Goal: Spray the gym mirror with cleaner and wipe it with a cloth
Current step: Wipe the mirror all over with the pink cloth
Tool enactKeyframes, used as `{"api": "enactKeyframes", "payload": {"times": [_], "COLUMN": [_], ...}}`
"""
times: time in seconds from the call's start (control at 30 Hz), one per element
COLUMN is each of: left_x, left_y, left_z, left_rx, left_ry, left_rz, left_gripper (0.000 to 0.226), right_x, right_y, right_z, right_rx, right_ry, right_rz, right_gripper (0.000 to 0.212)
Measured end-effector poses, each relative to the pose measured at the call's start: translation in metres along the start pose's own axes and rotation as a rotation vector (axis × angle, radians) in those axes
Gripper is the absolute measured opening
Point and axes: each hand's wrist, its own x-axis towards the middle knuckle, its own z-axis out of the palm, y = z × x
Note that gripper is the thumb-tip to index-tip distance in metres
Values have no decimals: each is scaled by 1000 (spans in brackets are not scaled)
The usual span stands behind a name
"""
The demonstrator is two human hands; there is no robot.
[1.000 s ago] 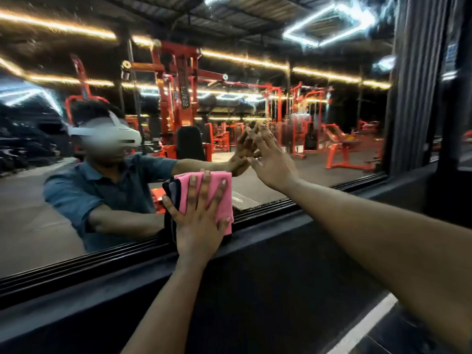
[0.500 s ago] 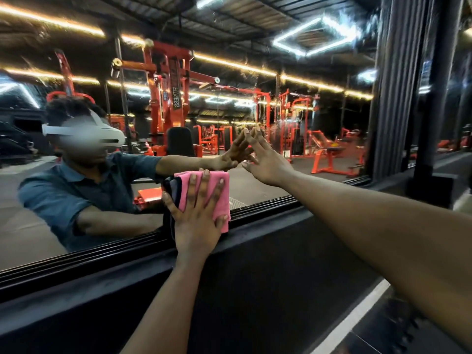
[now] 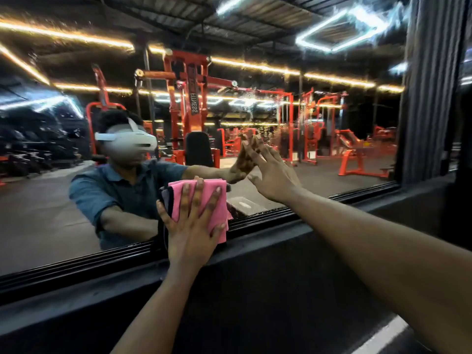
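The folded pink cloth lies flat against the lower edge of the gym mirror, just above its black frame. The left hand presses it, fingers straight and spread. The right hand touches the droplet-speckled glass beside it, fingers straight and apart. Both hands and the cloth sit as half a second ago; only the view shifted.

Only 1 text reads — mirrored letters, seemingly "FITNESS", running vertically on the orange machine upright reflected in the mirror.
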Motion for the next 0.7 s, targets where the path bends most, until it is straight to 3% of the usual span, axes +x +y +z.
{"api": "enactKeyframes", "payload": {"times": [0.17, 0.3, 0.37, 0.57, 0.7], "left_x": [1, 2, 0, 12, 24], "left_y": [5, 9, 7, 48, 68], "left_z": [0, 3, 5, 3, -10], "left_rx": [53, 123, 141, 119, 25], "left_ry": [-53, -59, -92, -173, -217], "left_rz": [-47, -65, -82, -377, -527], "left_gripper": [85, 86, 88, 99, 88], "right_x": [7, 24, 39, 64, 66], "right_y": [30, 76, 103, 175, 205], "right_z": [26, 34, 40, 45, 46], "right_rx": [56, 20, 58, 93, 122], "right_ry": [163, 563, 670, 604, 575], "right_rz": [-141, -222, -194, -130, -187], "right_gripper": [77, 60, 60, 56, 55]}}
